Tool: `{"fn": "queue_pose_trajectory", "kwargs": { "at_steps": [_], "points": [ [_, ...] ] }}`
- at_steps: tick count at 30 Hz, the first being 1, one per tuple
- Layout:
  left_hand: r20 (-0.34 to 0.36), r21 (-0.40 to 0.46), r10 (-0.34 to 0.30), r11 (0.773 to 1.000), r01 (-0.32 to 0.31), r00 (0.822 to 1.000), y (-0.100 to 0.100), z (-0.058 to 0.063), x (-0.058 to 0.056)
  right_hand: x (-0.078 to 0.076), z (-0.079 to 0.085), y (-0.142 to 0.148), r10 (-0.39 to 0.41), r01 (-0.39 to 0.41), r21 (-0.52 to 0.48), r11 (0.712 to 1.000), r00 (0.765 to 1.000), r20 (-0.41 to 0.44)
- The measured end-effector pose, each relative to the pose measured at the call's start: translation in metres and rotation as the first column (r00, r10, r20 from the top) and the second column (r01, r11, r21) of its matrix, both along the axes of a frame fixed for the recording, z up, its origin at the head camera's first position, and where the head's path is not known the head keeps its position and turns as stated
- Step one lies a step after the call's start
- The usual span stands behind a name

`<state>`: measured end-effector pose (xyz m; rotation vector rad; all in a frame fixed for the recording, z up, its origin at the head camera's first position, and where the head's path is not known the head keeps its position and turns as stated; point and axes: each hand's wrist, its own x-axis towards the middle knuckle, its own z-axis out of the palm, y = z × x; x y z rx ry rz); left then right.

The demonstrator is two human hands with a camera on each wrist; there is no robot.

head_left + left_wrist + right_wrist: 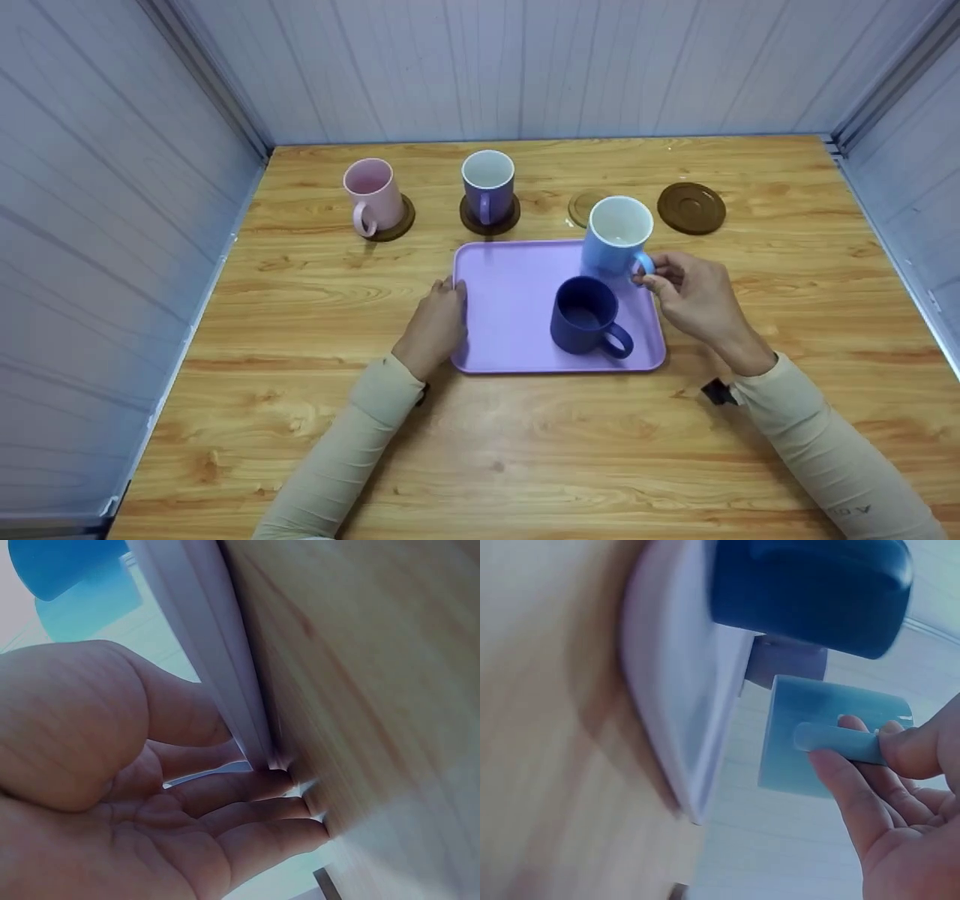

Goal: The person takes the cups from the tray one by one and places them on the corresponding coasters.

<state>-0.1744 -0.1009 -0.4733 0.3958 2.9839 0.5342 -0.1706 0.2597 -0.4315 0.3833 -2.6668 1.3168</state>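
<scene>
My right hand [697, 296] pinches the handle of a light blue mug [611, 247] between thumb and fingers. The mug is upright over the back right corner of a purple tray [502, 315]; a gap shows between its base and the tray in the right wrist view. A dark blue mug [581, 322] stands on the tray's right half, handle toward the front right. At the tray's left side, my left hand [436, 322] grips the rim. In the left wrist view its thumb [184, 709] lies inside the rim, and the other fingertips [277, 780] are outside, at the table.
Behind the tray, a pink mug [379, 199] and a purple mug [487, 187] stand on brown coasters. A lighter coaster [583, 208] sits partly behind the light blue mug, with a bare dark coaster [691, 208] to its right. Pale panels [525, 67] enclose the wooden table [525, 450].
</scene>
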Motion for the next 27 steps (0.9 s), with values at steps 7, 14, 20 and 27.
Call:
{"fn": "queue_pose_trajectory", "kwargs": {
  "at_steps": [7,14,20,27],
  "points": [
    [0.022,-0.007,0.019,1.0,-0.019,1.0,0.0,0.0,-0.002,-0.011,0.033,-0.001,-0.073,0.074,0.044,0.996,0.997,-0.02],
    [0.014,0.003,0.023,1.0,-0.023,1.0,-0.001,0.002,-0.004,-0.032,0.059,-0.007,-0.157,0.158,0.013,0.987,0.987,-0.031],
    [0.013,0.009,0.029,1.0,-0.029,1.0,-0.002,0.002,-0.003,-0.05,0.067,-0.013,-0.189,0.188,-0.037,0.981,0.981,-0.036],
    [-0.001,0.002,0.007,1.0,-0.007,1.0,-0.001,0.001,0.001,-0.07,0.056,-0.019,-0.221,0.219,-0.044,0.975,0.974,-0.042]
  ]
}}
